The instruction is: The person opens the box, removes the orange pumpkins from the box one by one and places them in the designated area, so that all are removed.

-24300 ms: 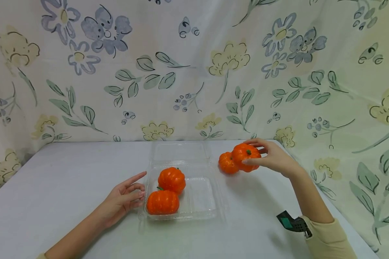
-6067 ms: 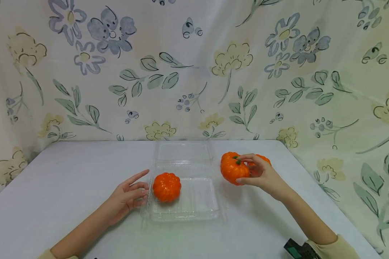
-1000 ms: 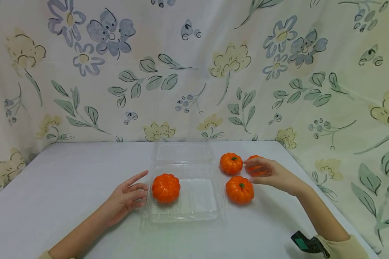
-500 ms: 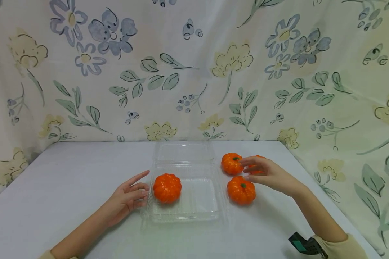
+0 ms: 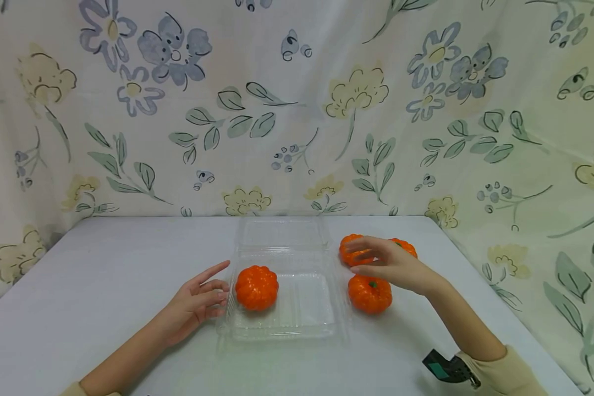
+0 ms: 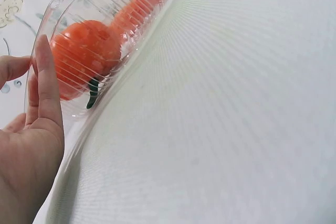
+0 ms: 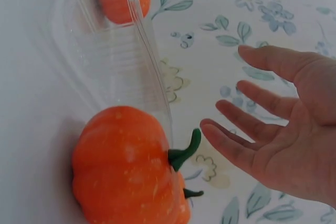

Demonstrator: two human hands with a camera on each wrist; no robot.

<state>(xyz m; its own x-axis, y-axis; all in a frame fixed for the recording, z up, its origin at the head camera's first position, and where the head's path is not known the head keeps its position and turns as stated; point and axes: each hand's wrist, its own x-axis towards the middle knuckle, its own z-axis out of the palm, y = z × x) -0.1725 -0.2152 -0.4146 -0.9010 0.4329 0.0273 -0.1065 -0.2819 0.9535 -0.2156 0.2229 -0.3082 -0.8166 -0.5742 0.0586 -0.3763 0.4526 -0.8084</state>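
Observation:
An open clear plastic clamshell container (image 5: 307,335) lies on the white table, with one small orange pumpkin (image 5: 257,289) at the left of its tray. My left hand (image 5: 194,305) rests against the container's left side, fingers mostly straight; its fingertips meet the clear wall (image 6: 68,109) in the left wrist view. Right of the container sit three more pumpkins: a near one (image 5: 370,295), a back one (image 5: 348,250) and a right one (image 5: 410,247), the last two partly hidden by my right hand (image 5: 393,264). That hand hovers above them, fingers spread and holding nothing.
The container's lid (image 5: 282,234) lies folded back toward the far table edge. A floral cloth (image 5: 297,110) hangs behind the white table (image 5: 128,258). A dark device (image 5: 447,367) is strapped at the right sleeve.
Two pumpkins sat in the container 24 seconds ago; one does now. My right hand has let go of the pumpkin it held 6 seconds ago and lately moved left. The left hand stays put.

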